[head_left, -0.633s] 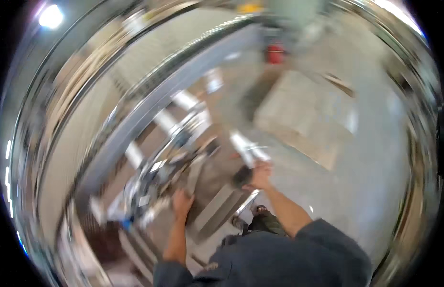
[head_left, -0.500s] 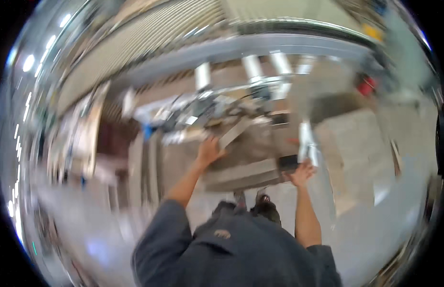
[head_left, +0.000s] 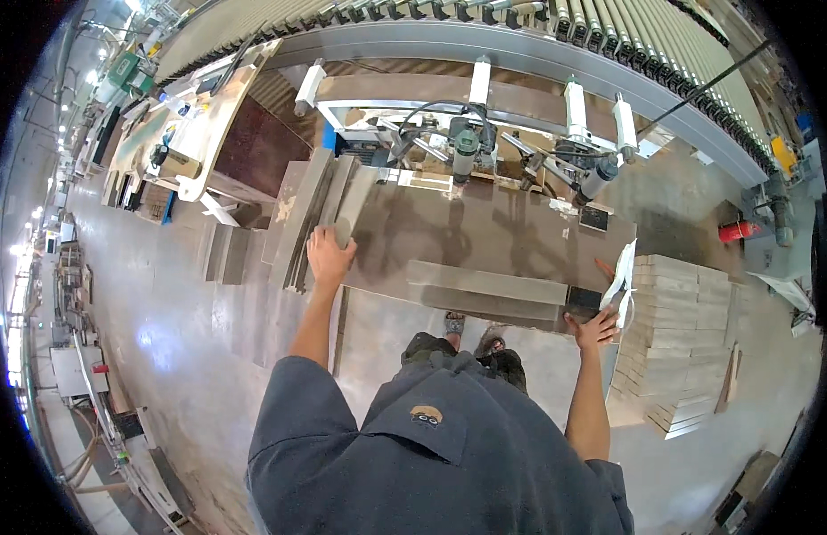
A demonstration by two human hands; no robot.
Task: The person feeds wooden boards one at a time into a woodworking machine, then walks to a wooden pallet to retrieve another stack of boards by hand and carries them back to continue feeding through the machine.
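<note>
Head: board (head_left: 353, 203) at left grip (head_left: 330, 257) points away lengthwise.

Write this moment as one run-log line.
left grip: at near end of plank; right grip: spread, by black block; long board: on brown worktop, block at its right end

Bright lights (head_left: 16, 308) line the left edge beyond a glossy grey floor (head_left: 181, 308) and wooden table (head_left: 215, 126).
</note>
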